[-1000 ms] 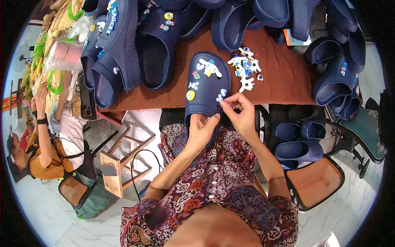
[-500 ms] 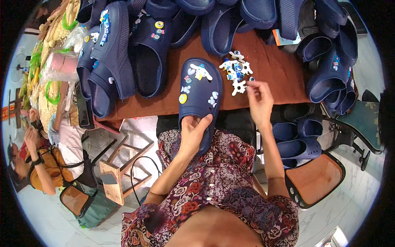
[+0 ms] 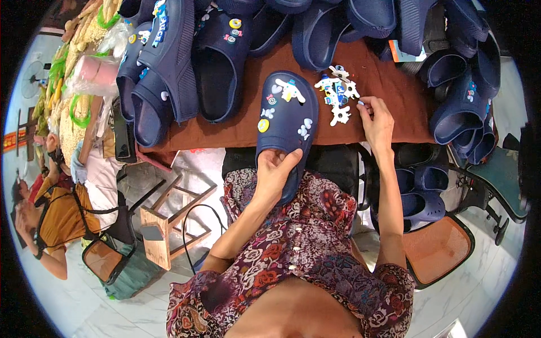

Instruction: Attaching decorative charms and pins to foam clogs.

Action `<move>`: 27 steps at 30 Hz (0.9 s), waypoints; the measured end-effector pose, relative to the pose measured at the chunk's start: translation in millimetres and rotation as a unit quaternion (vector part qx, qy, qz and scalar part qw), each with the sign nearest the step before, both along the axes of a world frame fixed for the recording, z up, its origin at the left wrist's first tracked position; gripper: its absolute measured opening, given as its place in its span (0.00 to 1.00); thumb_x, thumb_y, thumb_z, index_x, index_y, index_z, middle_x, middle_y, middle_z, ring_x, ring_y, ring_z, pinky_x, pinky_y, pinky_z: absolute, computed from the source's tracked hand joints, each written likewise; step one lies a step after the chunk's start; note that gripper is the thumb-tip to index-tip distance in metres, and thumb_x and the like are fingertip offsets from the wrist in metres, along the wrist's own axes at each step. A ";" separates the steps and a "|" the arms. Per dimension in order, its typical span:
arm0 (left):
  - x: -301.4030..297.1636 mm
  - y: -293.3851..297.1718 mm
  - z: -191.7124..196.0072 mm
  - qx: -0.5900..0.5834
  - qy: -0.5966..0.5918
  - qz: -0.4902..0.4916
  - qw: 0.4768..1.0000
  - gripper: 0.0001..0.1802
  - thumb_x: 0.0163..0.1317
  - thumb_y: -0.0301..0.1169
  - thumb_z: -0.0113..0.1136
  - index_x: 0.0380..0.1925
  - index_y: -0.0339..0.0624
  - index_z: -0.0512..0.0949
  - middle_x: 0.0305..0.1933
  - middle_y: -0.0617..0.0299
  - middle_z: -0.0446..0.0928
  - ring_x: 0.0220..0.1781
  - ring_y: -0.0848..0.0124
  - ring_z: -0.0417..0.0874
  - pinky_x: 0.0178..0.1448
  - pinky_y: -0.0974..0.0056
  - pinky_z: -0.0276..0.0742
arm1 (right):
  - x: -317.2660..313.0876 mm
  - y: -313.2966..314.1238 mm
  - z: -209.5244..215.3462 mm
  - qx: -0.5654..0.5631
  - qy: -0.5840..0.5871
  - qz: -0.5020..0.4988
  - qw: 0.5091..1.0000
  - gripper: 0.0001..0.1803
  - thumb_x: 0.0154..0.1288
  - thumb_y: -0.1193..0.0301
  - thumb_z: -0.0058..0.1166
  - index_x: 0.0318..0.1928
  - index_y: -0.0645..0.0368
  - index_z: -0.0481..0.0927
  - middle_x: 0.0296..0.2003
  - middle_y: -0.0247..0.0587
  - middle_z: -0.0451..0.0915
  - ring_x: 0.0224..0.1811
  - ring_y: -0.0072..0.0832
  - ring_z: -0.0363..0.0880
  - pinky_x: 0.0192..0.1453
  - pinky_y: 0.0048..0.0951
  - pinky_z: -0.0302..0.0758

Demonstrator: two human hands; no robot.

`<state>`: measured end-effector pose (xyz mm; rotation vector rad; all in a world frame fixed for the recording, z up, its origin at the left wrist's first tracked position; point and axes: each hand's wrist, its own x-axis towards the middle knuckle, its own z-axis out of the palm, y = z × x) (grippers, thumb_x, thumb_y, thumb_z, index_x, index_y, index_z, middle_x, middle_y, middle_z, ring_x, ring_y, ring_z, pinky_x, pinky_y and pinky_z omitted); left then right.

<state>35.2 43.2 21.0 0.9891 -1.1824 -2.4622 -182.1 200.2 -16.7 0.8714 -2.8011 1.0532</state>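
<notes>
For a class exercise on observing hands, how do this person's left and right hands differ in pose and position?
The left hand grips a navy clog, partly inside its opening; the right hand is at a small pale charm. The left hand is nearer the patterned shirt; the right hand is over the brown cloth, beside a cluster of charms. Both are bare.

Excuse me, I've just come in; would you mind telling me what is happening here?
A person's left hand holds a navy clog, fingers inside its opening and thumb outside. Several charms sit on its upper. The right hand is beside a small pile of loose charms on the brown cloth; whether it pinches one is too small to tell. More navy clogs stand around the table.
</notes>
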 end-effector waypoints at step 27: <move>6.0 8.0 2.0 -0.053 0.004 0.004 0.999 0.09 0.63 0.20 0.62 0.44 0.29 0.79 0.40 0.65 0.81 0.38 0.83 0.78 0.43 0.77 0.73 | 109.8 -40.5 19.5 -0.327 -0.526 0.080 0.781 0.08 0.64 0.73 0.63 0.40 0.57 0.77 0.33 0.27 0.79 0.33 0.12 0.74 0.36 0.16 0.68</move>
